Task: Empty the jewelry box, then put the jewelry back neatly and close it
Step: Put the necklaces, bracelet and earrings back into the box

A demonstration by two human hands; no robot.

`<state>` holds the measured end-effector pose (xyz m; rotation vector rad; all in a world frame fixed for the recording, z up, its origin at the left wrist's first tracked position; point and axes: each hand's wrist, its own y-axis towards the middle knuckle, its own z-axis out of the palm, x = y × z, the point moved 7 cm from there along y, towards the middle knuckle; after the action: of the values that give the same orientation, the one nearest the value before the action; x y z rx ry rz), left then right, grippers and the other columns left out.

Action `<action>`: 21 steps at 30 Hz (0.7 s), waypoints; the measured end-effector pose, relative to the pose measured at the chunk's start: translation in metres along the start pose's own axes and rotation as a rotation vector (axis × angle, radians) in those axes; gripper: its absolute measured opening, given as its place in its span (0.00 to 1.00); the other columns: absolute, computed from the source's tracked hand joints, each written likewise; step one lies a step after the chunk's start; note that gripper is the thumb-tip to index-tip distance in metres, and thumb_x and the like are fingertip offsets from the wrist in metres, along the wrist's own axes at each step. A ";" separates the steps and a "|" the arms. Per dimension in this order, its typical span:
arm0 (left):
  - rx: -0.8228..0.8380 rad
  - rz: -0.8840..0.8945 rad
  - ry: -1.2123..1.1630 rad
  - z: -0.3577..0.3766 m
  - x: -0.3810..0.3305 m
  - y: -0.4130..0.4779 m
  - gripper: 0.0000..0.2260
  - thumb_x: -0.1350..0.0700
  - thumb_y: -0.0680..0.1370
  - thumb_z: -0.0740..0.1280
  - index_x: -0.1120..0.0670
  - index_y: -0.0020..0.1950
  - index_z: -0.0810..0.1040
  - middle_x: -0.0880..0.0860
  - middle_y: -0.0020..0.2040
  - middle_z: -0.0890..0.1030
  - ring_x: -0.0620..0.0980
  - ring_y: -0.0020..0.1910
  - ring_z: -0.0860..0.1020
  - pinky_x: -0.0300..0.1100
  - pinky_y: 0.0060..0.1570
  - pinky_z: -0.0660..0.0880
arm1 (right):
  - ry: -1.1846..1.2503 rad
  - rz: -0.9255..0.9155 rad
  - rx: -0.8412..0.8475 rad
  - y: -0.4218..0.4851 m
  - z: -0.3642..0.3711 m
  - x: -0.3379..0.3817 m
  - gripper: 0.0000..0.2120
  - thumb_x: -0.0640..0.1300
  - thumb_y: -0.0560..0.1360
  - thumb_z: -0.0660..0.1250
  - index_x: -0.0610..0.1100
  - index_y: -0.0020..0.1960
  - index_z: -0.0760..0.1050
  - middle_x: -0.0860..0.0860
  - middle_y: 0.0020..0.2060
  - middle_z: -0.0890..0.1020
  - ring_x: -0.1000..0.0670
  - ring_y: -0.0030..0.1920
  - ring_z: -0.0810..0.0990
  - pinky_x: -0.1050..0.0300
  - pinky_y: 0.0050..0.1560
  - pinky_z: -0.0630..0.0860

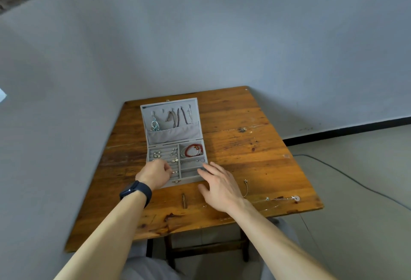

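Grey velvet jewelry box [175,134] lies open on the worktop [255,146], necklaces [178,116] hung in its lid, a red bracelet [194,149] inside. The left hand [155,173] pinches a small stud [174,172] at the ring rows; the right hand [219,188], fingers released, touches the front corner.

No readable text or labels anywhere.
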<state>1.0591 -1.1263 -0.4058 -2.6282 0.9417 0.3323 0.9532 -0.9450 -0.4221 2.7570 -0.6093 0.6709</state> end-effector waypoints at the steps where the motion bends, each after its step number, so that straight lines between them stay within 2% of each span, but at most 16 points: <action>1: 0.001 0.015 0.032 -0.003 -0.002 -0.002 0.07 0.49 0.81 0.63 0.49 0.50 0.79 0.48 0.45 0.82 0.48 0.44 0.80 0.47 0.47 0.81 | 0.031 -0.003 -0.039 -0.004 -0.007 -0.004 0.24 0.52 0.81 0.62 0.51 0.76 0.67 0.54 0.76 0.66 0.52 0.78 0.57 0.48 0.77 0.57; 4: -0.018 0.049 0.110 -0.011 -0.011 -0.012 0.09 0.49 0.82 0.61 0.48 0.53 0.79 0.48 0.46 0.81 0.49 0.44 0.80 0.45 0.43 0.80 | 0.101 0.051 -0.157 -0.030 -0.033 -0.028 0.20 0.52 0.81 0.63 0.54 0.72 0.71 0.58 0.71 0.72 0.56 0.75 0.62 0.54 0.75 0.56; 6: -0.064 0.081 0.148 -0.016 -0.022 -0.026 0.08 0.49 0.81 0.60 0.47 0.54 0.79 0.48 0.48 0.81 0.50 0.45 0.79 0.44 0.41 0.78 | 0.103 0.107 -0.259 -0.057 -0.053 -0.052 0.18 0.50 0.80 0.65 0.52 0.69 0.75 0.59 0.66 0.76 0.57 0.72 0.66 0.53 0.74 0.61; 8: -0.162 0.147 0.140 -0.016 -0.038 -0.046 0.08 0.49 0.82 0.60 0.47 0.56 0.78 0.48 0.50 0.81 0.50 0.46 0.79 0.43 0.41 0.77 | 0.083 0.167 -0.374 -0.088 -0.072 -0.082 0.15 0.46 0.78 0.69 0.49 0.64 0.79 0.56 0.61 0.81 0.55 0.67 0.71 0.52 0.69 0.68; 11: -0.286 0.294 0.059 0.003 -0.069 -0.083 0.08 0.48 0.81 0.62 0.44 0.58 0.77 0.45 0.52 0.79 0.47 0.49 0.79 0.44 0.42 0.79 | -0.005 0.270 -0.464 -0.131 -0.086 -0.127 0.13 0.43 0.75 0.73 0.47 0.60 0.82 0.53 0.55 0.83 0.47 0.60 0.77 0.53 0.61 0.73; 14: -0.301 0.449 -0.008 0.044 -0.097 -0.114 0.09 0.46 0.81 0.63 0.43 0.59 0.77 0.43 0.53 0.77 0.46 0.52 0.77 0.43 0.43 0.79 | -0.041 0.335 -0.446 -0.158 -0.086 -0.157 0.15 0.44 0.75 0.72 0.47 0.62 0.81 0.52 0.57 0.82 0.46 0.59 0.77 0.56 0.60 0.72; 17: -0.308 0.627 0.060 0.086 -0.115 -0.135 0.16 0.41 0.80 0.63 0.44 0.66 0.76 0.44 0.58 0.77 0.45 0.54 0.75 0.40 0.44 0.79 | -0.033 0.310 -0.396 -0.171 -0.075 -0.165 0.19 0.51 0.78 0.67 0.47 0.68 0.77 0.54 0.63 0.80 0.51 0.63 0.74 0.58 0.63 0.68; 21: -0.374 0.698 0.159 0.114 -0.118 -0.146 0.20 0.44 0.78 0.70 0.50 0.67 0.79 0.48 0.61 0.79 0.50 0.54 0.78 0.44 0.47 0.80 | -0.011 0.313 -0.435 -0.179 -0.066 -0.166 0.24 0.55 0.79 0.60 0.45 0.72 0.73 0.52 0.67 0.77 0.51 0.67 0.72 0.58 0.67 0.66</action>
<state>1.0525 -0.9093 -0.4389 -2.5696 2.0176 0.5026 0.8740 -0.7087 -0.4682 2.2850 -1.0633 0.5092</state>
